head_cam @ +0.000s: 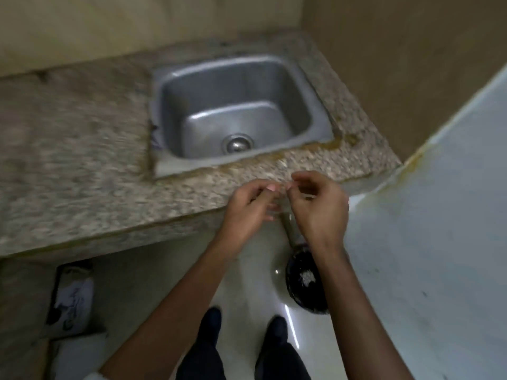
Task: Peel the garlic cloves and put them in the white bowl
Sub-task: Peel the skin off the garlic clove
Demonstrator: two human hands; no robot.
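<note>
My two hands meet just in front of the granite counter's front edge, above the floor. My left hand (247, 208) has its fingers curled toward my right hand (318, 207), whose thumb and forefinger are pinched together. Between the fingertips sits a small pale garlic clove (280, 200). Motion blur smears it, so its skin cannot be made out. No white bowl is in view.
A steel sink (236, 111) is set in the granite counter (82, 149). Below my hands a black round bin (304, 281) with white scraps stands on the pale floor. A white appliance side (439, 242) rises at right. A printed bag (72, 294) lies under the counter at left.
</note>
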